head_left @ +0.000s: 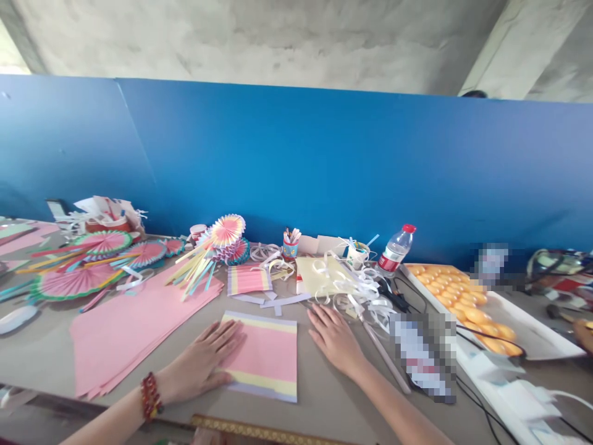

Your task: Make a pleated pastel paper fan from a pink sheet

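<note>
A pink paper sheet (pixel 266 353) with yellow and lavender bands along two opposite edges lies flat on the table. My left hand (pixel 210 355) rests palm down over its left edge, fingers stretched out, with a red bead bracelet (pixel 151 397) at the wrist. To the right of the sheet, my right hand (pixel 336 341) lies flat on the tabletop, fingers apart and holding nothing. Beyond the sheet is a smaller banded piece (pixel 250 280), with lavender strips (pixel 285 301) beside it. Curly white paper offcuts (pixel 356 284) heap up past my right fingertips.
Stacked pink sheets (pixel 134 327) and pleated paper fans (pixel 83 278) occupy the left. Rightward are a bottle (pixel 396 250), a box of orange round pieces (pixel 456 293), cables and a power strip (pixel 514 389). A blue partition (pixel 296 161) stands behind; another person's hand (pixel 584 334) shows far right.
</note>
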`<state>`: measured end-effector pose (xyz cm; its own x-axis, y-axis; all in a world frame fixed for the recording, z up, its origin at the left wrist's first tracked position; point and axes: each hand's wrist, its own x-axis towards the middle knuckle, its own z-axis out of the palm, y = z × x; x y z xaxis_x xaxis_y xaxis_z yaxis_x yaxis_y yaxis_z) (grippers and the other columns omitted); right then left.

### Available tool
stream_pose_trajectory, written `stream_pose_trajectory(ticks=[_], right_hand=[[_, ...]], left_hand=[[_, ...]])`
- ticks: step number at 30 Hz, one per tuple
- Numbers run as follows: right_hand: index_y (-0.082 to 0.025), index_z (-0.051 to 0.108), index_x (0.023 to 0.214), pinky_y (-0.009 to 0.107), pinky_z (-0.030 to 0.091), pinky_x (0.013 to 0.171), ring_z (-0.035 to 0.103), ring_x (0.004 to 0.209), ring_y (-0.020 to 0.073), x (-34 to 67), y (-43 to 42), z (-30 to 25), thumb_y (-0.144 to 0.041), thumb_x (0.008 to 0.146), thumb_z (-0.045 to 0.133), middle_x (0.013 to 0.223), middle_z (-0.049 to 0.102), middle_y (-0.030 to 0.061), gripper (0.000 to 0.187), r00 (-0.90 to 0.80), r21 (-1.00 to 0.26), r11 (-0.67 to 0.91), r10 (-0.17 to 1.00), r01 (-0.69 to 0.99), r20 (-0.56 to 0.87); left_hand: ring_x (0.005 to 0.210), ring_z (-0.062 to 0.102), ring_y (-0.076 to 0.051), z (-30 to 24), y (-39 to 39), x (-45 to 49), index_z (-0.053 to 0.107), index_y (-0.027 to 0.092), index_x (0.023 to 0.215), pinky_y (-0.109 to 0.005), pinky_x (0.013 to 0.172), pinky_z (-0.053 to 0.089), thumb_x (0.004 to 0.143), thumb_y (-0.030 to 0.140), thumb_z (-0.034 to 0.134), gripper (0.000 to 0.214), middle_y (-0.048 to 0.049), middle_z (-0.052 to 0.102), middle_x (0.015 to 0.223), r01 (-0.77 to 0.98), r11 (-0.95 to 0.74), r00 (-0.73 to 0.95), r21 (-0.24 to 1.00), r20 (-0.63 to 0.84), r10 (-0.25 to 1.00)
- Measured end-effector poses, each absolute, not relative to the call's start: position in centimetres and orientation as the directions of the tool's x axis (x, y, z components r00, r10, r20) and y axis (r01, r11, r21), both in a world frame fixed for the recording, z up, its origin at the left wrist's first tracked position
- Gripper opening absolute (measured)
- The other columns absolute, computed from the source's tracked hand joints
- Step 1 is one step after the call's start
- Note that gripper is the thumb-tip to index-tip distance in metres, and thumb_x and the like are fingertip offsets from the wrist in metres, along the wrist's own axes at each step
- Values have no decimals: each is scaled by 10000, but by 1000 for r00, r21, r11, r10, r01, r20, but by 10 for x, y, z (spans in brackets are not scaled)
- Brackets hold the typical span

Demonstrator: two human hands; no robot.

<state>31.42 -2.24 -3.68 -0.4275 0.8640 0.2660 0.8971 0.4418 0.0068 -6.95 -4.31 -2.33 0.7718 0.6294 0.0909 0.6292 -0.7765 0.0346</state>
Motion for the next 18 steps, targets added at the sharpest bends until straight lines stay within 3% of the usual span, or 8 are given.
stream_pose_trajectory(ticks=[3, 7, 11, 15, 18], right_hand=[[-202, 531, 1360, 510, 354, 1083, 439, 1306, 303, 306, -21, -33, -260, 924, 472, 1467, 449, 109, 443, -421, 12, 440, 849, 898, 319], [-248, 463, 1412, 444, 414, 1048, 528, 1205, 241, 291, -23, -18, -148, 909, 431, 1363, 568, 62, 514, -646, -91, 673, 733, 734, 213], [-249, 560, 1322, 358, 466, 992, 584, 1143, 194, 291, -25, -7, -140, 918, 392, 1246, 652, 58, 451, -710, -316, 735, 671, 599, 214], [-227, 667, 1139, 308, 493, 947, 633, 1087, 178, 291, -30, -3, -135, 875, 391, 1162, 688, 60, 393, -643, -626, 630, 722, 459, 255], [-214, 700, 1004, 313, 512, 912, 664, 1010, 184, 287, -32, -7, -103, 792, 414, 1054, 720, 54, 373, -584, -747, 570, 752, 342, 306]], left_hand=[[1442, 245, -271, -21, -42, -71, 66, 298, 1532, -445, 1183, 174, 944, 561, 414, 733, -65, 190, 1584, 603, -794, 786, 73, 116, 608], [1454, 209, -272, -13, -40, -69, 78, 302, 1533, -462, 1190, 138, 926, 583, 436, 759, -63, 175, 1589, 558, -823, 820, 101, 86, 566], [1465, 167, -270, -5, -39, -69, 78, 285, 1535, -464, 1194, 110, 923, 593, 433, 772, -64, 143, 1596, 538, -833, 837, 129, 41, 546], [1450, 230, -247, -4, -34, -69, 112, 307, 1530, -446, 1196, 139, 944, 543, 435, 709, -50, 206, 1584, 518, -841, 843, 158, 71, 532], [1433, 278, -244, -6, -23, -64, 176, 310, 1521, -442, 1186, 207, 953, 504, 446, 658, -48, 275, 1566, 520, -837, 837, 174, 92, 539]])
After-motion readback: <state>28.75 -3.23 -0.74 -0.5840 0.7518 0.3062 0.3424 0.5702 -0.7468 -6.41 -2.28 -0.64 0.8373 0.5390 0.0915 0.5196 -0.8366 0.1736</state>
